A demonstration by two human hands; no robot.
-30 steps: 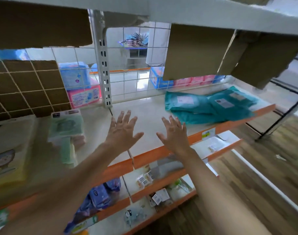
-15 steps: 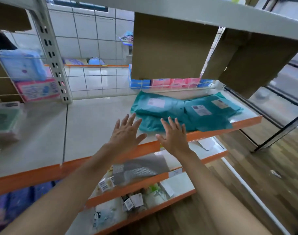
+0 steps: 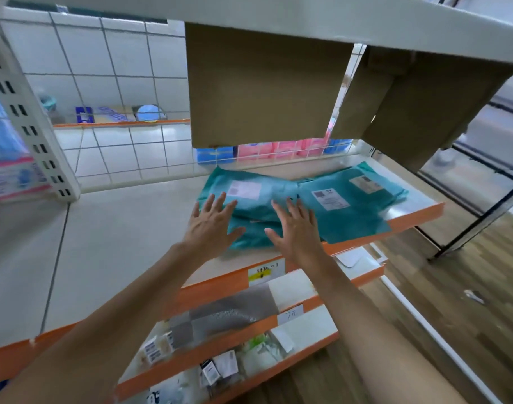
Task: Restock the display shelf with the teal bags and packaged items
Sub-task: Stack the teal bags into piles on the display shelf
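Both hands now reaching over teal bags (image 3: 278,205), left hand (image 3: 210,225) and right hand (image 3: 296,231) fingers spread, gripping nothing

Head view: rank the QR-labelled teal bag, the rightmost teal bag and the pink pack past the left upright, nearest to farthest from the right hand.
1. QR-labelled teal bag: just right of the right hand, by its fingertips.
2. Rightmost teal bag: at the right end of the shelf, toward the back.
3. Pink pack: far left, beyond the upright.
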